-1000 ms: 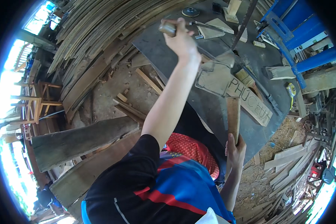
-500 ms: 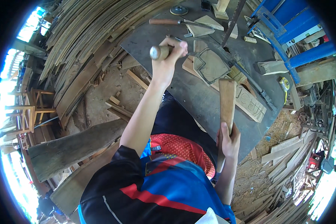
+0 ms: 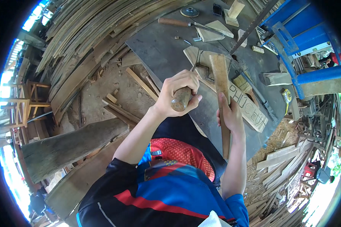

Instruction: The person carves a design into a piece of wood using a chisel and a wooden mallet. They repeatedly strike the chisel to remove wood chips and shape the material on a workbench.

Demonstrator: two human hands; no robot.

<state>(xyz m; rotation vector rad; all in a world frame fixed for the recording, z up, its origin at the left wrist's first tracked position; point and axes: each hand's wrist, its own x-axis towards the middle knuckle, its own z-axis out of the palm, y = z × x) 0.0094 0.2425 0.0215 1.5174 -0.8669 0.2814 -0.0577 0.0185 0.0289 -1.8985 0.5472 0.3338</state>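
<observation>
A wooden chair frame (image 3: 27, 108) stands on my far left, then a thick slab (image 3: 72, 147) and a pile of planks (image 3: 91, 30) beyond the left corner of the dark table (image 3: 151, 41). Toward the surface's far edge lies a long tool (image 3: 174, 22), brown handle leftward, its metal part over pale scraps (image 3: 210, 36). My left hand (image 3: 178, 90), near the surface's near edge, is curled tight round the chisel (image 3: 182, 99), butt toward me; its thin blade points to the board, and I cannot tell whether the tip touches. The board (image 3: 250, 109) slants across mid-surface, lettered end toward the right corner, dark outline at the other. In front of it I hold a wooden bat (image 3: 220, 75), lower end past the near edge. My right hand (image 3: 231, 113) wraps its middle, thumb along it, some fingers hidden. Just beyond the board lie a brush (image 3: 240, 81) and a dark bar (image 3: 258, 93); at the right edge, a tape measure (image 3: 287, 95).
</observation>
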